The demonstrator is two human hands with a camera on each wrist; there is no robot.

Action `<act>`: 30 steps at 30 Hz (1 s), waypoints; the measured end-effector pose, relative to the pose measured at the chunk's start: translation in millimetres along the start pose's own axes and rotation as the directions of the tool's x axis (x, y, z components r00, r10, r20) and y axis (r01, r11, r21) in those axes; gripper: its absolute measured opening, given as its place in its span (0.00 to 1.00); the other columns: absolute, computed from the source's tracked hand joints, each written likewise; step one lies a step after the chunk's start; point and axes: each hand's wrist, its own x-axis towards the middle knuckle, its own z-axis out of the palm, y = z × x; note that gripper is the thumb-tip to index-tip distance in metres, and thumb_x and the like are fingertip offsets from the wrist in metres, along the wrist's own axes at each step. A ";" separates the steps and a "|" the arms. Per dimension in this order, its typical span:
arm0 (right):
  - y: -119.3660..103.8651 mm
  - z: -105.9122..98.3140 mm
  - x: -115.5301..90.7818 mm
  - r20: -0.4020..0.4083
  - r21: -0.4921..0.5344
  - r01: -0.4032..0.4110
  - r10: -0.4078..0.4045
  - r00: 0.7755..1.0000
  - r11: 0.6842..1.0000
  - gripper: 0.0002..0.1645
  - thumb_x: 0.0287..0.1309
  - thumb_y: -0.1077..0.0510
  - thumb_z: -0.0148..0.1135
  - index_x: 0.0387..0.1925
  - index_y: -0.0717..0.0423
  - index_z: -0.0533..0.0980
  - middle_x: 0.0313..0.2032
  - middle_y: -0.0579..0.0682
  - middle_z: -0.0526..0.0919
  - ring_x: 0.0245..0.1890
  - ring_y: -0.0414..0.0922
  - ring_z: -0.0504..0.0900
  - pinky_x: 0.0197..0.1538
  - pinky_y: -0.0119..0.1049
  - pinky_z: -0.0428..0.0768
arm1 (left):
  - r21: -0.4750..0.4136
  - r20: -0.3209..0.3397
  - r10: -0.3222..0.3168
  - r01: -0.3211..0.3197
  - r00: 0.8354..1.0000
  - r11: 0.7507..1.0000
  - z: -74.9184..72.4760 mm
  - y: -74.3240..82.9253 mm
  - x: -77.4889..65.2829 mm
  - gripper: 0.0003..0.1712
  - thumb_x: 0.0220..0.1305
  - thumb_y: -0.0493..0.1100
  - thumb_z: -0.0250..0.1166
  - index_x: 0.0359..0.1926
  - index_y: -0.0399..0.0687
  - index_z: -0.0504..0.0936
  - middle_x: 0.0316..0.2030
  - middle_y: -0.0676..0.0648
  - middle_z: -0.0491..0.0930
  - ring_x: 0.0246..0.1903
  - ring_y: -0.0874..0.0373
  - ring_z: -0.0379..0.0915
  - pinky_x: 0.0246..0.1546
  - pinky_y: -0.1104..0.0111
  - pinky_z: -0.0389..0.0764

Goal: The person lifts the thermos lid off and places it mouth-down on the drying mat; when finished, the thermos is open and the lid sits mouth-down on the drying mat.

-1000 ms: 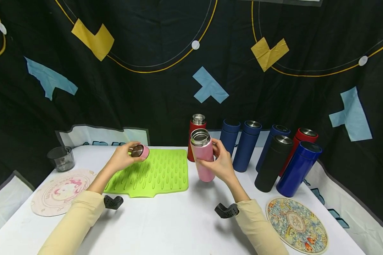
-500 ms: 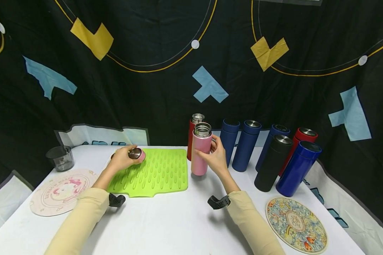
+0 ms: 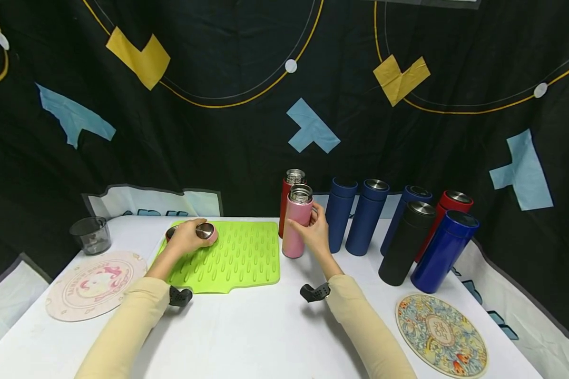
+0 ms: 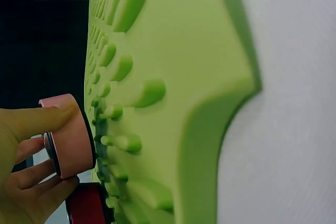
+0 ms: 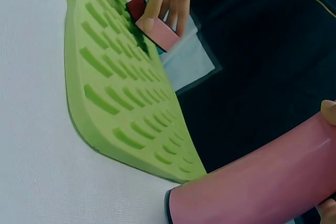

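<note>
My left hand (image 3: 186, 239) pinches a pink bottle lid (image 4: 75, 137) between thumb and fingers. The lid is close over the green drying mat (image 3: 246, 252), near its left end, its metal top facing up. Beside it on the mat sits a red lid (image 4: 86, 205), partly hidden behind my hand in the head view. On the right, my right hand (image 3: 316, 234) grips a pink thermos bottle (image 3: 292, 243) around its side. That bottle stands upright and lidless at the mat's right edge, its steel mouth showing. A lidless red thermos bottle (image 3: 286, 208) stands right behind it.
Several capped thermoses stand at the right, among them a dark blue one (image 3: 366, 221), a black one (image 3: 403, 250) and a shiny blue one (image 3: 441, 258). A patterned round mat (image 3: 419, 321) lies front right. At left are a pink round mat (image 3: 71, 295) and a dark glass (image 3: 95, 242).
My left hand has lowered the pink lid toward the mat beside the red lid. My right hand has moved the pink bottle back, left and upright, in front of the red bottle.
</note>
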 end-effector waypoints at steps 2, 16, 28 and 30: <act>2.9 0.5 1.3 -0.003 0.006 -0.003 0.003 1.000 1.000 0.46 0.46 0.61 0.76 0.63 0.63 0.60 0.54 0.63 0.78 0.52 0.53 0.79 0.57 0.44 0.76 | 0.001 0.001 -0.012 0.012 1.000 1.000 0.6 1.4 0.3 0.39 0.52 0.39 0.73 0.60 0.23 0.68 0.53 0.24 0.73 0.53 0.32 0.70 0.53 0.45 0.72; -12.9 4.7 -2.4 -0.016 -0.002 -0.011 0.011 1.000 1.000 0.45 0.47 0.62 0.75 0.63 0.65 0.60 0.55 0.66 0.77 0.53 0.56 0.79 0.57 0.46 0.76 | 0.026 0.008 -0.062 0.062 0.998 0.998 8.2 0.8 4.4 0.37 0.54 0.39 0.72 0.60 0.23 0.68 0.53 0.24 0.72 0.53 0.32 0.69 0.54 0.45 0.71; 3.6 8.7 1.7 -0.048 -0.012 0.003 -0.003 0.999 1.000 0.47 0.44 0.56 0.78 0.63 0.60 0.62 0.55 0.62 0.78 0.53 0.52 0.79 0.57 0.44 0.76 | 0.074 0.018 -0.086 0.084 0.996 0.994 11.6 -2.5 6.8 0.37 0.58 0.43 0.68 0.61 0.23 0.67 0.54 0.24 0.71 0.55 0.31 0.67 0.56 0.44 0.69; 3.1 8.3 1.3 -0.043 -0.030 -0.003 0.002 0.999 1.000 0.48 0.44 0.56 0.78 0.63 0.60 0.62 0.55 0.61 0.78 0.53 0.51 0.79 0.57 0.44 0.76 | 0.071 0.022 -0.089 0.087 0.996 0.994 12.3 -2.4 6.9 0.37 0.59 0.44 0.68 0.61 0.23 0.67 0.55 0.24 0.71 0.56 0.31 0.67 0.56 0.44 0.69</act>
